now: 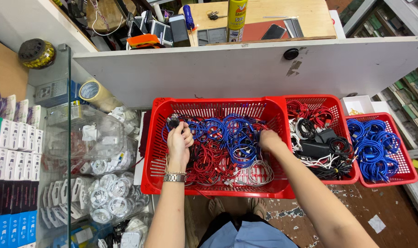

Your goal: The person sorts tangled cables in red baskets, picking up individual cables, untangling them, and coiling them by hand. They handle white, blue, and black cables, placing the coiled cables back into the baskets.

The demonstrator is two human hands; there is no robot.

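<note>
A big red plastic basket (pixel 204 106) in front of me holds a tangle of blue cables (pixel 227 131), red cables (pixel 211 163) and white cables (pixel 257 174). My left hand (pixel 179 142), with a metal watch on its wrist, is closed on a dark coiled cable (pixel 173 122) at the basket's back left. My right hand (pixel 267 139) is down among the blue cables at the basket's right side, fingers curled into them; whether it grips one is hidden.
A second red basket (pixel 340 106) to the right holds black, red and white cables and adapters. A third red basket (pixel 409 170) holds blue cables. A glass case (pixel 68 138) with packaged cables stands left. A white counter (pixel 227 69) runs behind.
</note>
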